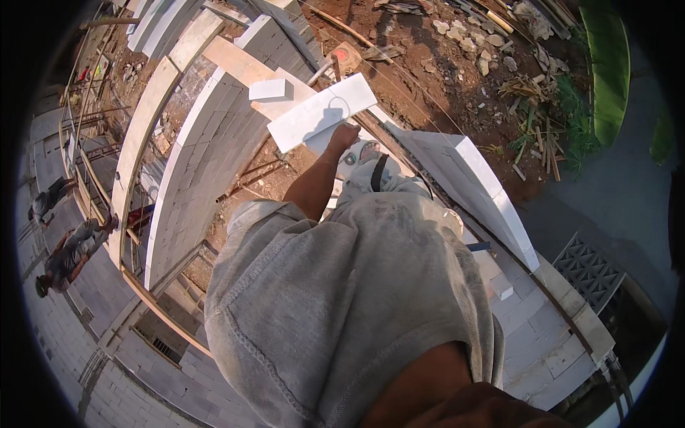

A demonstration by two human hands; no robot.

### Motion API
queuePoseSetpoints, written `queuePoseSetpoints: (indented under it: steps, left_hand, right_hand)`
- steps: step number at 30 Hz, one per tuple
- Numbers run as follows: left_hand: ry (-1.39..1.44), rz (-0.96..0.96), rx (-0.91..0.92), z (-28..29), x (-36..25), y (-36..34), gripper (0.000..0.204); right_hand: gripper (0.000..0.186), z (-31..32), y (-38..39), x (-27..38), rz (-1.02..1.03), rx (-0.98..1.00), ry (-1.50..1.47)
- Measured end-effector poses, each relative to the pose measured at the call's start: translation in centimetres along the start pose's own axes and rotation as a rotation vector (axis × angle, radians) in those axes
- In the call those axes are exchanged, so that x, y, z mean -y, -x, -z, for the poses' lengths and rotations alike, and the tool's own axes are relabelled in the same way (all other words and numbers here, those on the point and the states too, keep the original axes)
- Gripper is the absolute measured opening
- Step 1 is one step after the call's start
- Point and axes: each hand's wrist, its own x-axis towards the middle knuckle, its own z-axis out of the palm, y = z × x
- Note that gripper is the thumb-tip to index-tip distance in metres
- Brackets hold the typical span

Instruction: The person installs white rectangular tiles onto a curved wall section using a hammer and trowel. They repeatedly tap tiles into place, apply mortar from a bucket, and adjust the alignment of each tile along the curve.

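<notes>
The long white block lies near the far end of the light plank, its long axis slanting from a nearer left end to a farther right end. The left hand's grip is just beside the block's near long edge, right of its middle, so the block lies beyond it; the fingers look curled, but I cannot tell whether they hold anything.
</notes>
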Motion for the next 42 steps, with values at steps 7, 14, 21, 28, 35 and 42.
queuePoseSetpoints:
  steps: [7,14,21,28,35,42]
  left_hand:
    - [-0.029,0.209,-0.031,-3.8,17.5,5.5,0.03]
    - [-0.265,0.502,-0.117,-5.1,23.3,16.1,0.037]
    - [0.401,0.402,-0.331,-0.9,15.9,16.7,0.04]
    - [0.376,0.453,-0.325,0.8,17.7,15.5,0.036]
    - [0.047,0.553,-0.238,3.2,31.2,2.4,0.046]
    - [0.219,0.764,-0.656,6.9,40.1,-16.9,0.079]
  right_hand:
    - [0.052,4.4,-0.8,1.7,-0.093,0.063,0.219]
    - [0.053,1.8,-5.2,6.7,-0.053,0.089,0.224]
    - [0.056,-7.6,-14.5,8.2,-0.076,0.278,0.416]
    - [0.045,-17.4,-16.6,7.7,-0.062,0.376,0.482]
    - [0.043,-27.9,-29.0,4.6,-0.038,0.399,0.687]
    - [0.064,-37.5,-50.9,3.4,0.167,0.201,0.703]
